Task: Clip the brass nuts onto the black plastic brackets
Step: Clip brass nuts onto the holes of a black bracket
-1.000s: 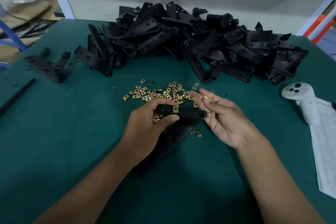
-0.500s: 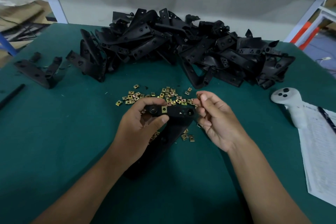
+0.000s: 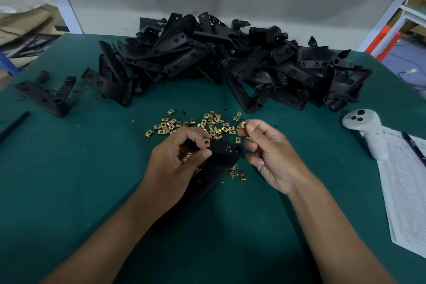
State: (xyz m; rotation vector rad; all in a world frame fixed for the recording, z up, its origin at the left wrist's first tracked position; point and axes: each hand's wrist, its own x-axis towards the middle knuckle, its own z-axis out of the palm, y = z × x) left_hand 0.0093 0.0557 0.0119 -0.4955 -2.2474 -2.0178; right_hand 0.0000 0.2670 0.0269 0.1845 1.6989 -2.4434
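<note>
My left hand (image 3: 177,159) grips a matte black bracket (image 3: 219,154) with one brass nut (image 3: 207,142) clipped on. My right hand (image 3: 272,152) pinches another square brass nut (image 3: 242,125).

Bracket (image 3: 221,152) partly under left hand (image 3: 175,159)

No text can be read; the printed sheet (image 3: 405,182) at the right shows only blurred lines.

left hand (image 3: 175,161) holds bracket (image 3: 221,152) | right hand (image 3: 274,157) pinches brass nut (image 3: 243,125)
</note>
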